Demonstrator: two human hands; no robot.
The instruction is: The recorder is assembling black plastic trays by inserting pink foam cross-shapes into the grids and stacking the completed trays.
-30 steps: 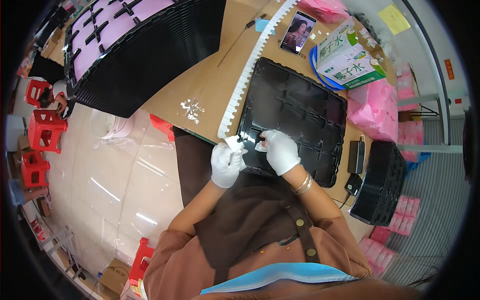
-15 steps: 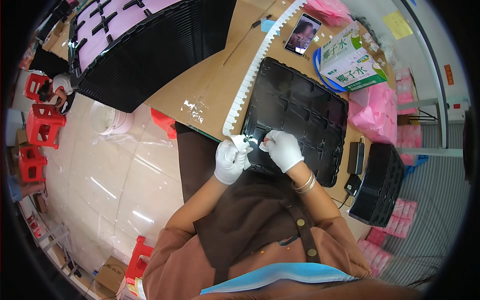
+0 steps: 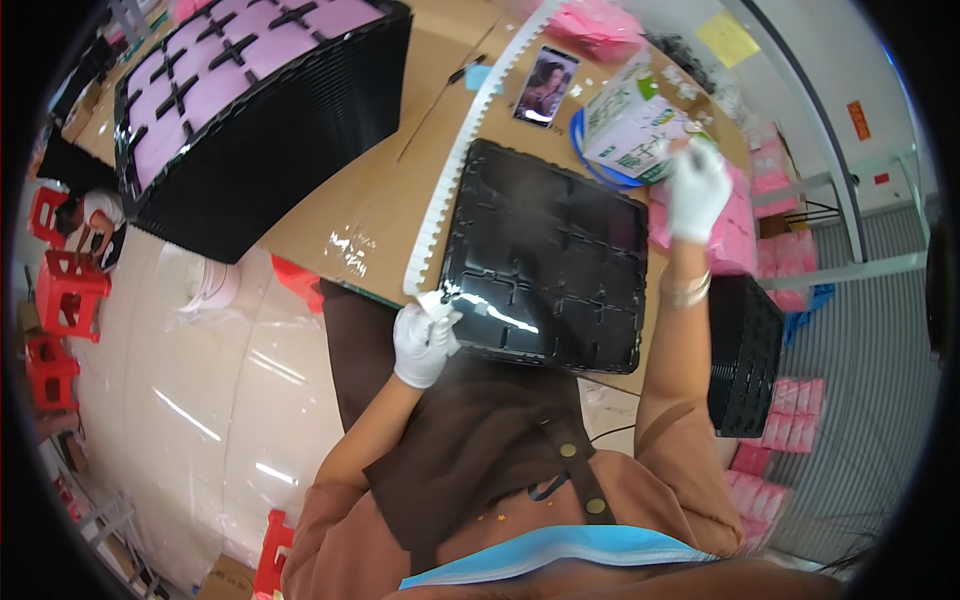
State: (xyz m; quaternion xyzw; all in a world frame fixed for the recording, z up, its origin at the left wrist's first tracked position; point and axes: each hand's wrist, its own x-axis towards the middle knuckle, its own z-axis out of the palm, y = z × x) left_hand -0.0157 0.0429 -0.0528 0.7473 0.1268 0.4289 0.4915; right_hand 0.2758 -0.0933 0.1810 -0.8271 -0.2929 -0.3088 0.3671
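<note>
My left hand point(image 3: 424, 348), in a white glove, is closed on the near end of a long white notched strip point(image 3: 462, 168) at the near left corner of a black plastic tray point(image 3: 560, 255). The strip runs away along the tray's left side to the far edge. The tray lies flat and has shallow square compartments. My right hand point(image 3: 697, 190), also gloved, is raised at the right, over pink bagged stuff and beside the open carton point(image 3: 632, 125). Motion smears its fingers, so what it holds, if anything, is unclear.
A tall stack of black trays with pink-filled compartments point(image 3: 260, 140) stands at the left on the brown table point(image 3: 345, 205). A phone point(image 3: 546, 87) lies beyond the tray. More black trays point(image 3: 745, 355) stand at the right. Red stools point(image 3: 75, 290) and a white bucket point(image 3: 200, 280) are on the floor.
My right hand has left the tray's near left corner and swung far right and up, to beside the carton. My left hand stays at the strip's end. The whole view has shifted a little.
</note>
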